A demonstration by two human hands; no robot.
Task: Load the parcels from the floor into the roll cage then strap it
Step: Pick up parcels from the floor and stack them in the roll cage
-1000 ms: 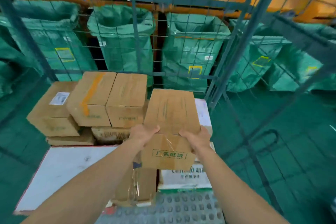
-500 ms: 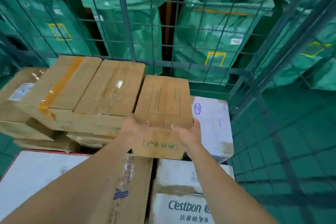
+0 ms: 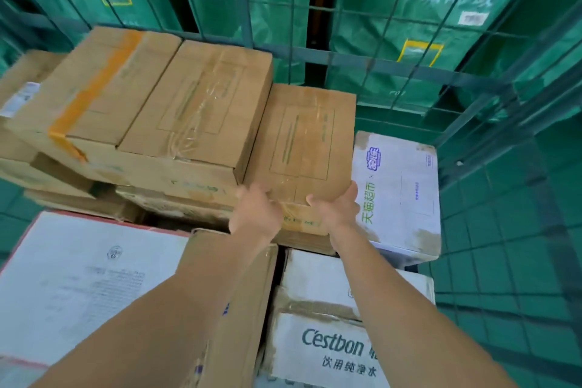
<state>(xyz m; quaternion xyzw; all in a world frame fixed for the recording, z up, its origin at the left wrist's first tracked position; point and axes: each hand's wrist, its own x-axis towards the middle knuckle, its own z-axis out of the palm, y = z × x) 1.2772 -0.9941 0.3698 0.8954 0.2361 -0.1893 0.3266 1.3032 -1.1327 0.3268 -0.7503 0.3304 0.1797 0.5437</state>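
Cestbon box (image 3: pixel 330 353) and flat white box (image 3: pixel 78 280) at near edge of roll cage (image 3: pixel 393 64), arms stretched over them. Left hand (image 3: pixel 256 214) and right hand (image 3: pixel 333 209) each grip a near corner of brown parcel (image 3: pixel 305 142), fingers curled. Parcel by back mesh, touching taped box (image 3: pixel 201 110) on left, printed box (image 3: pixel 400 195) just beside on right; green sacks (image 3: pixel 434 3) behind.

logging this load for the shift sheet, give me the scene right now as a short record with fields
carton: brown, far end near the back of the cage
left grip: holds the carton's near left corner
right grip: holds its near right corner
left of it: clear-taped box, top higher
right of it: white box, lower
nearest: Cestbon box
behind the mesh: green sacks
strap: none in view
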